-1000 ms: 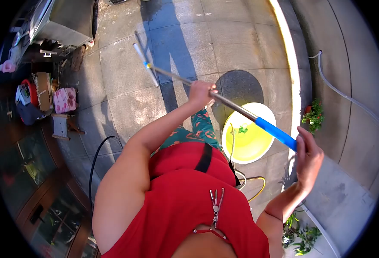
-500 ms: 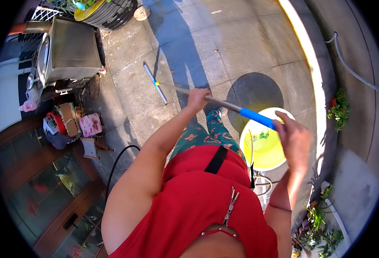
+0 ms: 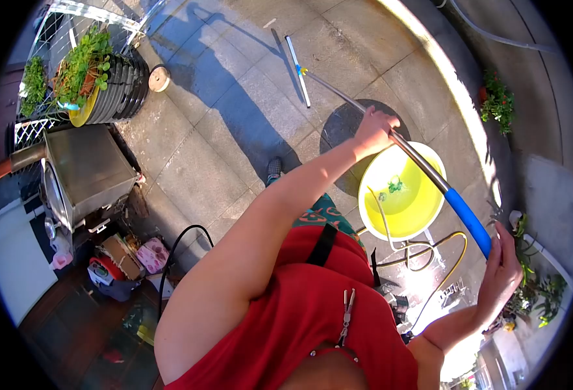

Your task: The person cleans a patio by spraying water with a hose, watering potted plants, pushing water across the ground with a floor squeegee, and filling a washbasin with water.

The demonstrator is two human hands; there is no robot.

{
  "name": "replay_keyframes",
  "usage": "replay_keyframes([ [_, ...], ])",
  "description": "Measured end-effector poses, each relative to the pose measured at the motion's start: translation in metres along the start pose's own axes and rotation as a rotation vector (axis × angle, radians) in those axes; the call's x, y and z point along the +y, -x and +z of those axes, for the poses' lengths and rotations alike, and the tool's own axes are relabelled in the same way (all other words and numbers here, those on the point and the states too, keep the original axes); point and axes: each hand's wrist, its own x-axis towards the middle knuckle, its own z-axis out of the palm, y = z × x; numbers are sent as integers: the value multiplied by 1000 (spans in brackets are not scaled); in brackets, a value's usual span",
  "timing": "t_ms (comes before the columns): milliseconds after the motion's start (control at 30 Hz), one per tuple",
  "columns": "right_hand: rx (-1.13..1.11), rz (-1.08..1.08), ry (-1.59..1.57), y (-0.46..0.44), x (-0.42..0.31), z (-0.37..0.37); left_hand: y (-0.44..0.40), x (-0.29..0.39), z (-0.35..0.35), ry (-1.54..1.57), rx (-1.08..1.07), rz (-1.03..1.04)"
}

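A long-handled floor squeegee (image 3: 421, 162) slants across the view, its metal pole ending in a blue grip (image 3: 466, 220). My left hand (image 3: 374, 130) is wrapped round the middle of the pole. At the top end of the blue grip, my right hand (image 3: 502, 268) holds on with its fingers fairly straight. The squeegee's narrow bar head (image 3: 298, 71), with a yellow joint, rests on the paving ahead. Beneath the pole stands a yellow basin (image 3: 400, 218) with a white rim, some green bits inside and a hose hanging over its edge.
Paving slabs (image 3: 195, 156) stretch ahead, with a round dark patch (image 3: 345, 127) beside the basin. A metal box-like stove (image 3: 91, 162) and a ribbed black planter (image 3: 121, 88) stand at left. A hose (image 3: 452, 244) loops behind the basin. Potted flowers (image 3: 496, 104) line the right side.
Both hands have moved right with the squeegee, and its head has shifted forward and right over the paving. My view has turned, and the pole now crosses above the basin.
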Motion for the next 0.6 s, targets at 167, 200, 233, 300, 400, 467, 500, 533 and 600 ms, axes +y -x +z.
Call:
replay_keyframes([
  [167,-367,555,130,61,49,-77,37,85,55,266,-593,300],
  [200,-360,653,112,80,48,-88,47,98,64,322,-659,366],
  [233,-355,756,94,98,42,-95,53,108,65,381,-730,433],
  [300,-400,787,-97,122,7,-104,62,110,60,570,-851,528],
  [400,-644,695,187,128,-49,-92,85,86,72,544,-1000,475],
  [467,-415,703,-91,130,-73,-77,78,64,43,527,-998,553],
  [500,-349,777,-244,131,-85,-63,72,52,28,544,-905,641],
  [533,-376,935,-297,118,-103,-49,76,24,34,537,-850,654],
  [600,-293,848,-381,104,-121,6,67,-35,34,473,-1254,-19],
])
